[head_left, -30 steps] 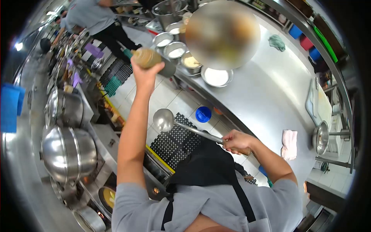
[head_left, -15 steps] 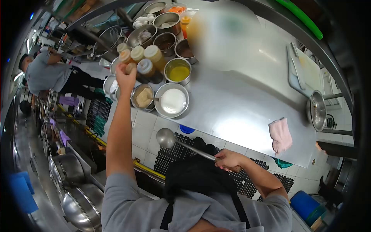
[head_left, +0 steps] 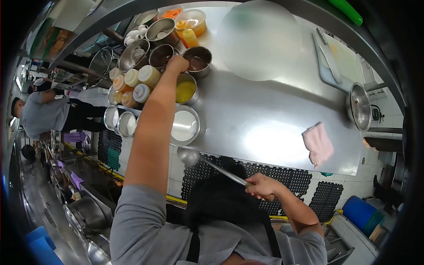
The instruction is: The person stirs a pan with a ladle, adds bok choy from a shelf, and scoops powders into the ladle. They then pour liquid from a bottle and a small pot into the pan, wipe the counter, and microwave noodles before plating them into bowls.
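Observation:
My right hand (head_left: 261,186) grips the handle of a steel ladle (head_left: 226,173) at the table's near edge. The ladle's bowl points left. Stretched forward, my left hand (head_left: 178,65) has its fingers curled down between two pots of dark sauce, by the rim of the right-hand sauce pot (head_left: 198,70). Whatever those fingers hold, if anything, is hidden. Just below that hand stands a pot of yellow liquid (head_left: 185,92). A bowl with white contents (head_left: 184,126) is nearer, partly behind my forearm. Several squeeze bottles (head_left: 141,92) are grouped to the left.
A pink cloth (head_left: 318,145) lies on the steel table (head_left: 260,115). At right are a steel bowl (head_left: 360,107) and a knife (head_left: 330,59) on a cutting board (head_left: 346,66). An overhead rail (head_left: 101,31) crosses the far side. Another person (head_left: 44,108) stands at left.
My left hand has moved right and forward from the squeeze bottles to the sauce pots. The right hand still holds the ladle almost in place. The camera view has shifted.

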A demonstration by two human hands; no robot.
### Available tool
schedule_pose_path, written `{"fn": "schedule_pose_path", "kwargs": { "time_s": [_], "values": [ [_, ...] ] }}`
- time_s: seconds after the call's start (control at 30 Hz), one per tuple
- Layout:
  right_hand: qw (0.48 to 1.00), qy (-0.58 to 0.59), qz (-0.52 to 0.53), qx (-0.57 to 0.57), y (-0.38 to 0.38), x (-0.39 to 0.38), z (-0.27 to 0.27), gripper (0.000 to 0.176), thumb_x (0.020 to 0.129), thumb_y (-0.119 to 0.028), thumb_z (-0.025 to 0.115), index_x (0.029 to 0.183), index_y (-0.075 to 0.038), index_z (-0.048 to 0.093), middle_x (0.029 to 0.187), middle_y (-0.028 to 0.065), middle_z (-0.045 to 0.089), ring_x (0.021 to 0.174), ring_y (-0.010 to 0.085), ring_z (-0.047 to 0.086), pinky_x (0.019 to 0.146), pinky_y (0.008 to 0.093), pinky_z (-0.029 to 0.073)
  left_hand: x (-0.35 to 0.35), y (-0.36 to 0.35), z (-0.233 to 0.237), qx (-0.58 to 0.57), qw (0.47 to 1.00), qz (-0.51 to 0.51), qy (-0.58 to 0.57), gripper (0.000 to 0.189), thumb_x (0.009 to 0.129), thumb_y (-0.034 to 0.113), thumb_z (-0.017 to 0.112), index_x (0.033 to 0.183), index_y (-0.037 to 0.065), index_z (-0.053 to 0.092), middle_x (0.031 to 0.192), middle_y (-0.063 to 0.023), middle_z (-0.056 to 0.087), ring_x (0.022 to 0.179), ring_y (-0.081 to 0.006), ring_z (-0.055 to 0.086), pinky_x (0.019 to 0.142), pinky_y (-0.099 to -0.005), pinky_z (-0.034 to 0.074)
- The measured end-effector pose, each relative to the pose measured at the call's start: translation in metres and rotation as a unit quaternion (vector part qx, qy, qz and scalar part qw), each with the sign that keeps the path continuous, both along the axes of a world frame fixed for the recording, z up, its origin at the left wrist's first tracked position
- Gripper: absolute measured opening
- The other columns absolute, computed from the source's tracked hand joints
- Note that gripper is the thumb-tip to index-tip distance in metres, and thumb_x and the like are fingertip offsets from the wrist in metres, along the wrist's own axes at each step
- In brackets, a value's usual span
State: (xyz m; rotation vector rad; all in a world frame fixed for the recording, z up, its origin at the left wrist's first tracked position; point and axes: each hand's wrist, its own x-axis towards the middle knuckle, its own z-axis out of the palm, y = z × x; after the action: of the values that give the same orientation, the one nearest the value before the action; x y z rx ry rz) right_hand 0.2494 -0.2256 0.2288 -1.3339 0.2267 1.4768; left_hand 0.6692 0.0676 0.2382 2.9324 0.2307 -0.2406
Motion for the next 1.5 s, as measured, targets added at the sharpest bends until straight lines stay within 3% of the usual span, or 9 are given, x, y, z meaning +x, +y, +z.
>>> {"fn": "schedule_pose_path", "kwargs": {
  "time_s": [0.1, 0.2, 0.23, 0.33, 0.63, 0.87, 1.03, 1.07, 1.5],
  "values": [
    [1.0, -0.012, -0.021, -0.006, -0.005, -0.002, 0.0, 0.012, 0.083, -0.012, 0.062, 0.088, -0.001, 0.058, 0.061, 0.0011, 0.051, 0.046, 0.0106, 0.051, 0.039, 0.0277, 0.043, 0.008, 0.001, -0.01, -0.337, 0.936, 0.046, 0.094, 0.028, 0.08, 0.011, 0.054, 0.101, -0.005, 0.066, 0.095, -0.0219, 0.068, 0.082, -0.0294, 0.07, 0.069, -0.0393, 0.056],
    [0.999, -0.009, -0.015, -0.035, -0.005, 0.001, 0.001, 0.013, 0.083, -0.013, 0.062, 0.089, -0.001, 0.059, 0.062, 0.0014, 0.052, 0.046, 0.0106, 0.051, 0.039, 0.0276, 0.043, -0.007, -0.007, 0.002, -0.173, 0.979, -0.084, -0.069, 0.015, 0.081, 0.01, 0.056, 0.082, -0.004, 0.061, 0.08, -0.0122, 0.065, 0.072, -0.0203, 0.063, 0.068, -0.0345, 0.051],
    [0.999, -0.021, -0.014, -0.04, -0.005, 0.003, 0.0, 0.014, 0.083, -0.013, 0.062, 0.09, -0.001, 0.059, 0.062, 0.0017, 0.053, 0.046, 0.0106, 0.051, 0.04, 0.0278, 0.043, -0.05, -0.03, 0.061, -0.316, 0.948, -0.045, -0.015, 0.011, 0.082, 0.008, 0.056, 0.08, -0.002, 0.06, 0.077, -0.0094, 0.064, 0.071, -0.0158, 0.061, 0.062, -0.031, 0.047],
    [0.997, -0.048, 0.021, -0.048, -0.002, 0.012, 0.001, 0.014, 0.083, -0.012, 0.062, 0.091, 0.0, 0.06, 0.062, 0.0024, 0.054, 0.046, 0.0109, 0.051, 0.04, 0.0278, 0.044, -0.054, -0.008, 0.054, -0.429, 0.9, -0.073, -0.034, 0.011, 0.083, 0.01, 0.058, 0.081, -0.001, 0.06, 0.078, -0.0069, 0.063, 0.074, -0.0139, 0.059, 0.063, -0.0299, 0.046],
    [0.98, -0.066, 0.186, -0.022, 0.059, 0.033, -0.002, 0.013, 0.083, -0.008, 0.061, 0.089, 0.002, 0.059, 0.06, 0.004, 0.053, 0.044, 0.0117, 0.051, 0.039, 0.0283, 0.043, -0.3, 0.108, 0.148, -0.486, 0.87, 0.014, -0.086, 0.011, 0.084, 0.008, 0.059, 0.075, 0.004, 0.056, 0.063, 0.0065, 0.049, 0.056, -0.0017, 0.043, 0.049, -0.0228, 0.033],
    [0.943, -0.076, 0.32, 0.052, 0.128, 0.026, 0.02, 0.018, 0.081, -0.004, 0.06, 0.099, 0.003, 0.06, 0.059, 0.0029, 0.052, 0.042, 0.0108, 0.049, 0.037, 0.0246, 0.039, -0.575, 0.183, 0.176, -0.245, 0.928, 0.216, -0.18, 0.014, 0.079, 0.01, 0.056, 0.073, 0.0, 0.049, 0.059, -0.0049, 0.044, 0.057, -0.0109, 0.042, 0.053, -0.0309, 0.037],
    [0.907, -0.054, 0.407, 0.091, 0.199, -0.011, 0.108, 0.028, 0.081, -0.003, 0.059, 0.108, 0.003, 0.06, 0.059, 0.0035, 0.052, 0.039, 0.0108, 0.048, 0.035, 0.0242, 0.037, -0.772, 0.179, 0.177, -0.128, 0.855, 0.437, -0.25, 0.018, 0.078, 0.014, 0.056, 0.076, -0.002, 0.049, 0.06, -0.0091, 0.041, 0.058, -0.0144, 0.041, 0.054, -0.0337, 0.037],
    [0.905, -0.042, 0.413, 0.093, 0.217, -0.021, 0.123, 0.03, 0.081, -0.002, 0.059, 0.11, 0.003, 0.059, 0.059, 0.0041, 0.052, 0.038, 0.0107, 0.047, 0.034, 0.0239, 0.036, -0.807, 0.181, 0.18, -0.103, 0.84, 0.482, -0.228, 0.021, 0.076, 0.017, 0.056, 0.078, -0.004, 0.056, 0.069, -0.0229, 0.056, 0.064, -0.035, 0.056, 0.06, -0.0422, 0.044],
    [0.816, -0.001, 0.56, 0.144, 0.349, -0.244, 0.179, 0.032, 0.087, -0.008, 0.054, 0.116, 0.007, 0.054, 0.063, 0.0068, 0.052, 0.037, 0.0107, 0.043, 0.031, 0.0248, 0.034, -1.136, 0.148, 0.153, 0.076, 0.61, 0.781, -0.111, 0.029, 0.079, 0.018, 0.052, 0.093, -0.003, 0.064, 0.091, -0.0277, 0.065, 0.091, -0.0397, 0.064, 0.084, -0.0475, 0.05]
  ]
}}
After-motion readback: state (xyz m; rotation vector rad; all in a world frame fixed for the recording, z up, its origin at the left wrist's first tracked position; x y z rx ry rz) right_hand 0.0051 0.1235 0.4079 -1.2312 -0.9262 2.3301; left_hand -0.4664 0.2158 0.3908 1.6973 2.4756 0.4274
